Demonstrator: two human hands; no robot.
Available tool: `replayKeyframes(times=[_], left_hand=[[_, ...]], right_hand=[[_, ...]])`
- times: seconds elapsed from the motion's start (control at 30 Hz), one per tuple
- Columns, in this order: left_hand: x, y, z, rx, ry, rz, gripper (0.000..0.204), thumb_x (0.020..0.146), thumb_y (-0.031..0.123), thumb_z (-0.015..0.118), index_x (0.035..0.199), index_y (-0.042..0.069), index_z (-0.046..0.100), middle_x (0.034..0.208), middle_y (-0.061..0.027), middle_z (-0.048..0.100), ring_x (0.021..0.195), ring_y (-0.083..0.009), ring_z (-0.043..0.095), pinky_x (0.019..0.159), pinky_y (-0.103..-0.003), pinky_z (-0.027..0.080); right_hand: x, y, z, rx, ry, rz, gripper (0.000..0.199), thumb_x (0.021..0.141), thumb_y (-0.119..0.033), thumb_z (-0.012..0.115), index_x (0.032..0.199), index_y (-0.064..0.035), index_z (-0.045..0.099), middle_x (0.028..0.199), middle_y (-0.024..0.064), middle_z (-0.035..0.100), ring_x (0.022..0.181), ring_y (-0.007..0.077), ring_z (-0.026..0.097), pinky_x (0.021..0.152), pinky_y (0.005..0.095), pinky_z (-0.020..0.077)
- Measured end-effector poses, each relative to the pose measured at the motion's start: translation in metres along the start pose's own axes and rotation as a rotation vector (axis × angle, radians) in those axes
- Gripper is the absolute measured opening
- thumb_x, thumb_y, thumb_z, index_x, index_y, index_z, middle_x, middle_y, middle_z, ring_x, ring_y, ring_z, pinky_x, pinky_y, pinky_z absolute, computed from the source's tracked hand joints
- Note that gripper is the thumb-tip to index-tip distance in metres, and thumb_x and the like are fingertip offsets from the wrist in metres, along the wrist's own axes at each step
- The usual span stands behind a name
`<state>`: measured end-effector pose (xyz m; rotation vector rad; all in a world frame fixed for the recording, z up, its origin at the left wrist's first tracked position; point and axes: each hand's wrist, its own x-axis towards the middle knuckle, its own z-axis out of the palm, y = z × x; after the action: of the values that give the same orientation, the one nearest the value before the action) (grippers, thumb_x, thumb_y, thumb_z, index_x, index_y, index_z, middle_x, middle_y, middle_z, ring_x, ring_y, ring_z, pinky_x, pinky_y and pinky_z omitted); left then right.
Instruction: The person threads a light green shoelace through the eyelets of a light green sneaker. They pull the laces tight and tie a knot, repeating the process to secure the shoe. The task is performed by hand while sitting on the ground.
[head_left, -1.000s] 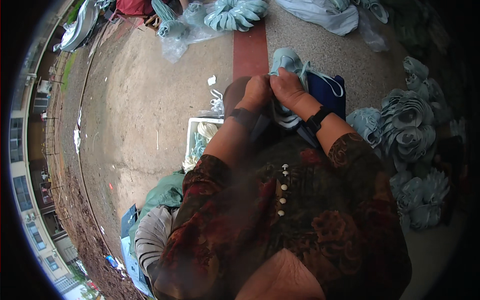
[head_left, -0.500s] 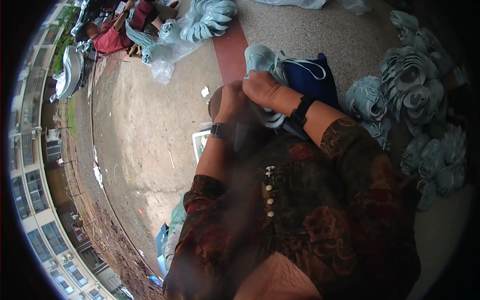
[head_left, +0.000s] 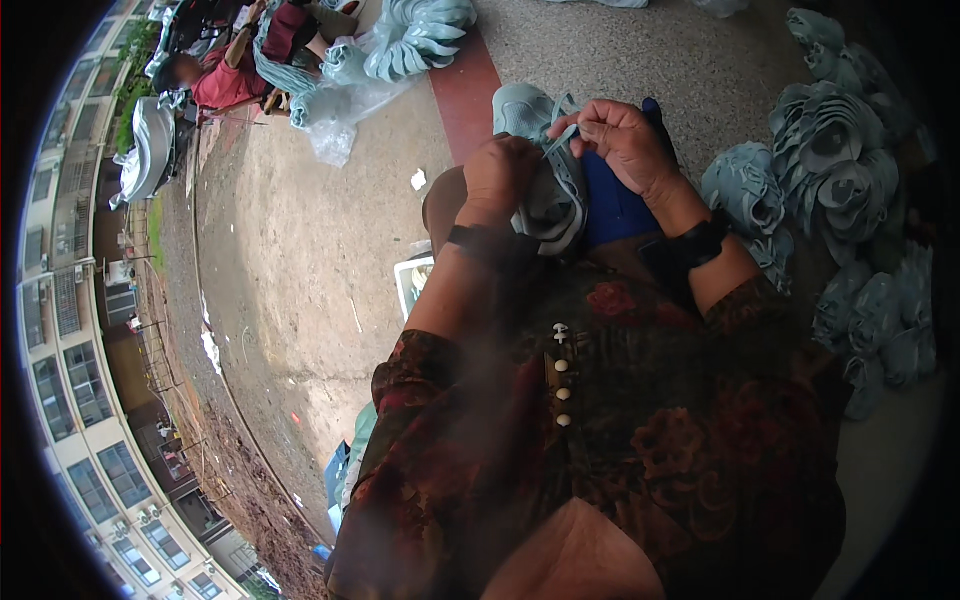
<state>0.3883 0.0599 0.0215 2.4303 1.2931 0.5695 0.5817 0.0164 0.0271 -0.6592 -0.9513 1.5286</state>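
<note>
Head view. The person sat above a speckled concrete floor (head_left: 300, 250), both forearms entering from the lower edge. The left hand (head_left: 497, 180) was clenched around the near side of a pale teal shoe upper (head_left: 545, 195), gripping it from the left, with a dark band on the wrist. The right hand (head_left: 625, 145) lay over the top of the same upper; its fingers (head_left: 590, 128) were pinched shut on a thin teal lace (head_left: 560, 143) that ran from the upper to the fingertips. A black watch (head_left: 690, 250) sat on the right wrist. The shoe upper rested in front of the chest, held between the two hands and lying against a dark blue cloth (head_left: 615, 205) on the lap, just right of a red stripe (head_left: 465, 95) in the floor. The person's patterned dark red blouse (head_left: 620, 440), with a row of small white buttons (head_left: 563, 385), filled the lower middle.

To the right, well apart from the hands, a heap of teal shoe uppers (head_left: 830, 150) lay on the floor. At the upper edge another heap of teal uppers (head_left: 420, 35) lay beside clear plastic bags (head_left: 335, 110). A second person in a red top (head_left: 225, 75) sat at the upper left. A multi-storey building (head_left: 70, 400) curved along the left rim.
</note>
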Motion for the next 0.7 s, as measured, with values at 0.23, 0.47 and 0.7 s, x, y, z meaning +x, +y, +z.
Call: replayKeyframes(times=[0.23,0.47,0.7], left_hand=[[-0.020,0.010,0.021,0.098,0.212,0.066,0.011,0.072,0.018,0.062,0.064,0.012,0.059,0.066,-0.0058,0.054,0.063,-0.0267,0.057,0.053,-0.038,0.046],[-0.008,0.008,0.031,0.106,0.227,0.007,0.008,0.069,0.016,0.062,0.063,0.011,0.059,0.063,-0.0071,0.056,0.064,-0.0282,0.058,0.055,-0.039,0.046],[0.001,0.001,0.019,0.232,0.116,0.161,0.009,0.070,0.015,0.060,0.064,0.009,0.058,0.067,-0.0092,0.059,0.065,-0.0293,0.060,0.058,-0.039,0.048]], right_hand=[[0.001,0.003,-0.006,-0.129,-0.019,0.080,0.014,0.090,-0.011,0.048,0.077,-0.0054,0.051,0.090,0.0154,0.063,0.072,0.0102,0.051,0.072,0.0233,0.0437],[-0.004,0.009,0.002,-0.006,0.012,0.110,0.016,0.090,-0.014,0.049,0.077,-0.0043,0.050,0.084,0.0152,0.063,0.070,0.0121,0.054,0.070,0.0230,0.0438],[-0.004,0.010,-0.016,-0.103,0.204,0.061,0.013,0.082,-0.005,0.046,0.070,-0.0028,0.049,0.065,0.0065,0.053,0.059,0.0112,0.048,0.057,0.0236,0.0371]])
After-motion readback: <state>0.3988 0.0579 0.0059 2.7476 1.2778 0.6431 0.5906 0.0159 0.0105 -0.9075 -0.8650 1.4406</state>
